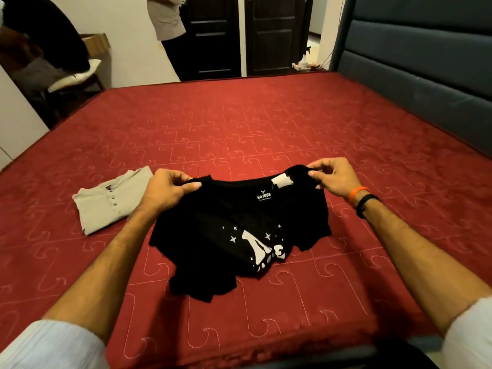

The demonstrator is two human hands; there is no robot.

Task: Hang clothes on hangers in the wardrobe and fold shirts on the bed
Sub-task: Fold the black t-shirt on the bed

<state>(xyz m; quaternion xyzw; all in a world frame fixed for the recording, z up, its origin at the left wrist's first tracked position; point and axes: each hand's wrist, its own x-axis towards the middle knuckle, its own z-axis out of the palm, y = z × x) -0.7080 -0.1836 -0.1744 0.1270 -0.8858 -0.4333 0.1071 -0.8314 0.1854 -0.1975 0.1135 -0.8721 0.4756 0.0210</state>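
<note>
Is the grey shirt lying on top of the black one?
No, the grey shirt lies folded on the bed beside the black shirt, apart from it, near the left hand.

Room setting. Dark padded headboard (415, 59) along the right side; dark panelled double doors (247, 35) at the far wall; white wall (127, 27) left of them; chair (66, 78) heaped with clothing at far left; standing person (170, 30) beside the doors.

Black t-shirt (239, 222) w/ white star print & white label; beige folded shirt (111, 201); red bed cover (266, 123), pale stitched swirl pattern; orange + black wristbands (360, 198); dark grey headboard (426, 49).
</note>
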